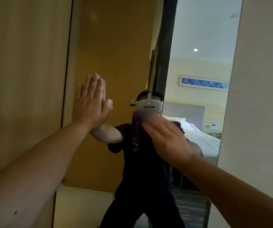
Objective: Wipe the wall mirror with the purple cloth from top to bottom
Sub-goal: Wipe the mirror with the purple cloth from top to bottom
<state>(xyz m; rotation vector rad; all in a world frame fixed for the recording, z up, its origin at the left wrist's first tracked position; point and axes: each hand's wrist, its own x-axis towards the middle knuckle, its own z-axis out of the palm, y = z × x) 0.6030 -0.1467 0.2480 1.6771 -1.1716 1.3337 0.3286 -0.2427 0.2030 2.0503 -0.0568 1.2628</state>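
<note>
Purple cloth lay under flat right hand, pressed on mirror; left hand flat on glass, fingers straight.

The wall mirror stands between a wooden panel at its left edge and a wall at its right edge. The left hand lies flat near the mirror's left edge. Right of it, near the mirror's middle, the right hand presses the cloth on the glass.
</note>
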